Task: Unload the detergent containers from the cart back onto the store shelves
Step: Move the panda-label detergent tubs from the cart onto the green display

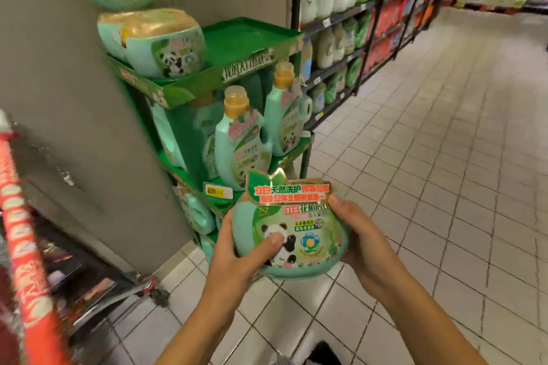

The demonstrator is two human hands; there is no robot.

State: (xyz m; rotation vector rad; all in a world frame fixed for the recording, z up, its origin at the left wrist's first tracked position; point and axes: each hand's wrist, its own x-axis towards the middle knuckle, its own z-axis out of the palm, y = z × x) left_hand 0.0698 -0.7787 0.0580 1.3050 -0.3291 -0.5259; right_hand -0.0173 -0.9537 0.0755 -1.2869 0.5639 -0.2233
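1. At the left edge of the view is the shopping cart with a red plastic handle [17, 216]. What lies in its basket is blurred, so I cannot tell how many containers it holds.
2. Beside the grey pillar [74, 98] stands a green cardboard display stand [246, 38]. At the left end of its top tray sits a round mint-green detergent tub with a gold lid [154, 41]. The right part of this tray is bare.
3. At the front edge of the middle shelf of the stand, tall mint-green bottles with gold caps [240, 139] stand upright.
4. The left hand [237, 252] grips the left side of a second round mint-green tub with a panda label [308, 234]. Its thumb presses on the front label and its fingers curl behind.
5. This tub is in the air, in front of the lower part of the stand and above the pale tiled floor [444, 157]. It touches no shelf.
6. The right hand [364, 243] holds the right side of the tub, with the thumb at the upper rim and the fingers wrapped under it.
7. Farther right, the dark metal store shelves [341, 18] are full of white, green and red packs.
8. In my judgement the task is in the middle. One tub is already on the top tray and one is being carried. The bare right part of the tray seems to be the natural place for it. How much work is left I cannot say.
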